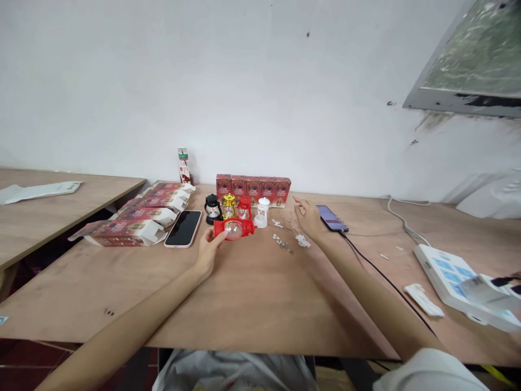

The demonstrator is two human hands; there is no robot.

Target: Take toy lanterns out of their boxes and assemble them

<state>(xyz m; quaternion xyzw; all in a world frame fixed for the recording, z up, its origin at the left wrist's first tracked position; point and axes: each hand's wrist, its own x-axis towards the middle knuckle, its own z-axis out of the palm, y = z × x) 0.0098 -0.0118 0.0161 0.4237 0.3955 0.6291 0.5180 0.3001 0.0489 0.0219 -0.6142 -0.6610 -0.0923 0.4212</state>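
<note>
My left hand (pixel 209 248) grips a small red toy lantern (pixel 235 228) lying on its side on the wooden table (pixel 260 293). My right hand (pixel 308 218) hovers over the table with fingers spread, holding nothing that I can see. Just below it lie small white pieces (pixel 303 241) and several tiny round batteries (pixel 281 242). Behind the red lantern stand a black lantern (pixel 212 209), a gold one (pixel 228 206), another red one (pixel 244 208) and a white one (pixel 262 212).
A row of red boxes (pixel 253 189) stands by the wall. Flattened red-and-white cartons (pixel 138 218) and a phone (pixel 183 228) lie at left. A second phone (pixel 331 218) with a black cable lies at right, beyond it a white device (pixel 456 282).
</note>
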